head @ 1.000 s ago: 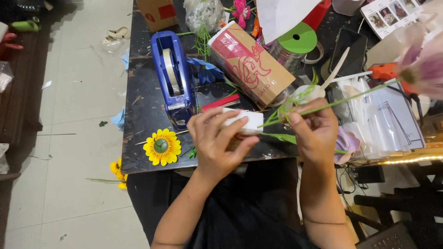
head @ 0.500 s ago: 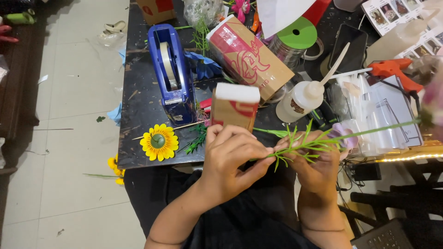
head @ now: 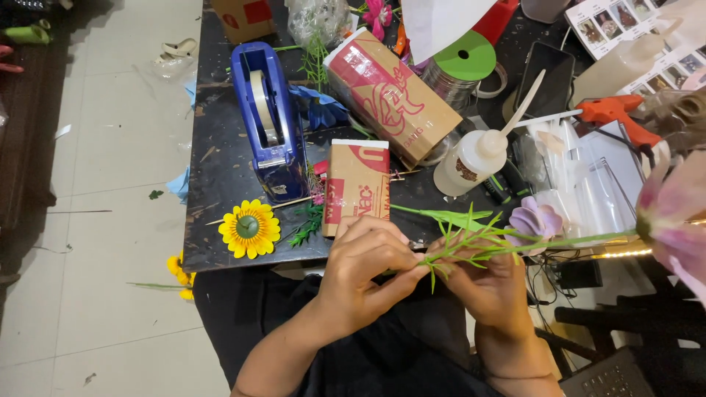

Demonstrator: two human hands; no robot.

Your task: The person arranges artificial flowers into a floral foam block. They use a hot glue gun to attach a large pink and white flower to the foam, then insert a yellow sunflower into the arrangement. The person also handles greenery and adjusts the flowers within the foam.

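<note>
My left hand (head: pixel 368 268) and my right hand (head: pixel 489 283) meet in front of my lap, both pinching the same artificial flower stem (head: pixel 515 244). The stem is green with thin feathery leaves and runs right to a large pink bloom (head: pixel 673 220) at the frame's edge. My left fingers grip the stem's lower end; my right fingers hold it just beside them among the leaves. A small brown and red cardboard box (head: pixel 357 187) lies on the dark table (head: pixel 220 169) just beyond my left hand.
On the table stand a blue tape dispenser (head: pixel 268 121), a longer cardboard box (head: pixel 386 95), a white glue bottle (head: pixel 478 158), an orange glue gun (head: pixel 614 114), a yellow sunflower head (head: pixel 248 228) and a lilac flower (head: pixel 535 220). Tiled floor lies to the left.
Both hands have drawn back from the table toward my lap with the stem, which now lies more level. The small box, lifted half a second ago, rests flat on the table.
</note>
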